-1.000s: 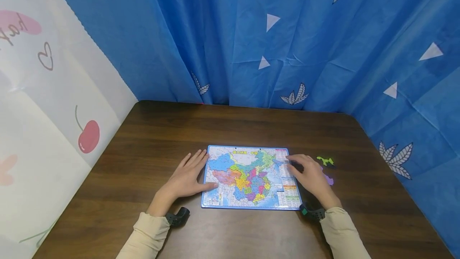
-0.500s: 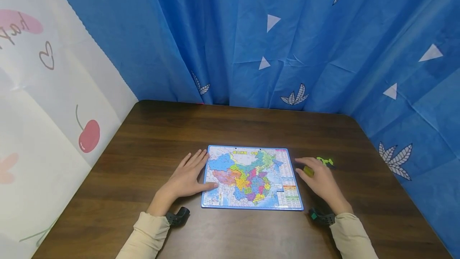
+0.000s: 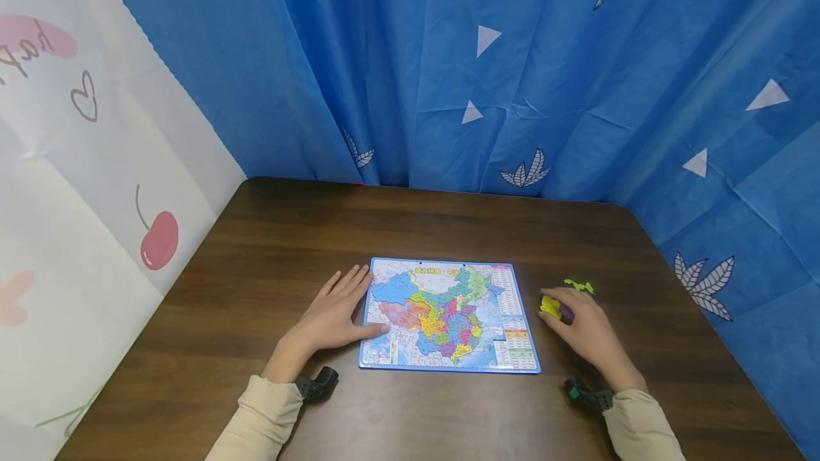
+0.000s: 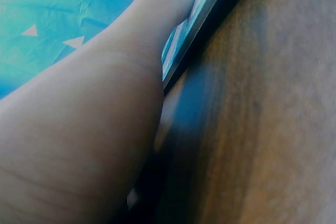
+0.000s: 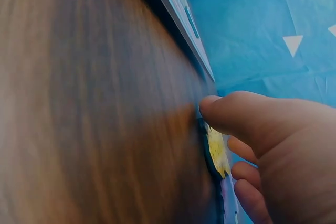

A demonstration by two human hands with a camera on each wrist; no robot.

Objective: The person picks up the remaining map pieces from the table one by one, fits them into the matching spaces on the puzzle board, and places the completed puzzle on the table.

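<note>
A magnetic China map puzzle board (image 3: 448, 368) lies flat on the table. My left hand (image 3: 329, 315) rests with spread fingers at the board's left edge, its thumb over the lower left of the map; the left wrist view shows the thumb (image 4: 163, 6) at the board's edge. Right of the board, my right hand (image 3: 579, 322) arches over a yellow puzzle piece (image 3: 549, 306) and a purple piece (image 3: 566, 314) partly hidden by it. Thumb and index finger are apart, at the yellow piece's edges. The right wrist view has the thumb just above that yellow piece (image 5: 216, 150).
A green puzzle piece (image 3: 579, 285) lies beyond my right hand. The brown wooden table (image 3: 442, 418) carries everything. A blue curtain (image 3: 397, 91) hangs behind it, and a white printed cloth (image 3: 77, 233) stands along the left.
My right hand has drawn off the board's right edge and moved rightward, uncovering the yellow piece and covering most of the purple one. The left hand has stayed put.
</note>
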